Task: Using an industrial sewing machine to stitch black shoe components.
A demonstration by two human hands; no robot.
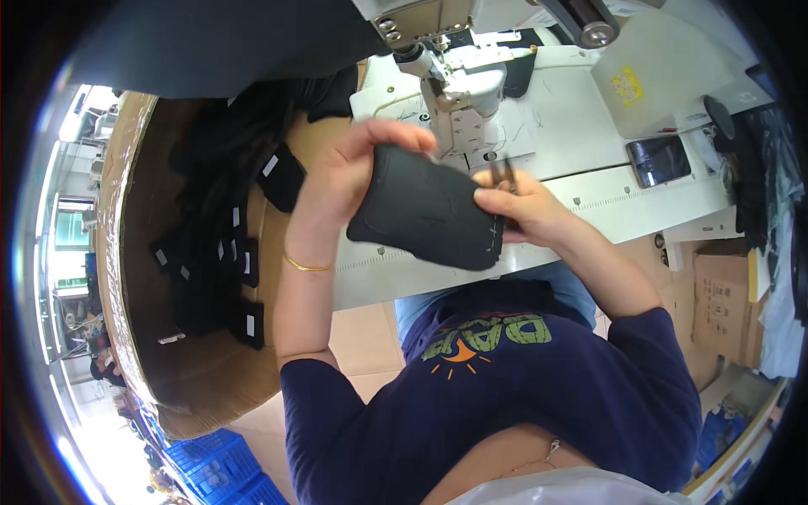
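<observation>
A black, roughly rectangular sewn fabric piece (429, 206) is held up in front of the sewing machine, its face tilted toward me. My left hand (358, 164) curls around its upper left edge, fingers bent over the top. My right hand (530, 206) pinches the right edge, thumb on the front. Dark blades, which look like thread snips (503, 175), stick up from the right hand; their handles are hidden by the fingers. Short pale thread ends show along the piece's right edge. Just beyond the hands stands the sewing machine (467, 109).
To the left, a large cardboard box (269, 370) holds a heap of black pieces (244, 252) with white labels. The white machine table (564, 189) carries a phone (658, 162) at right. Blue crates (215, 463) stand lower left, and a carton (724, 299) is at right.
</observation>
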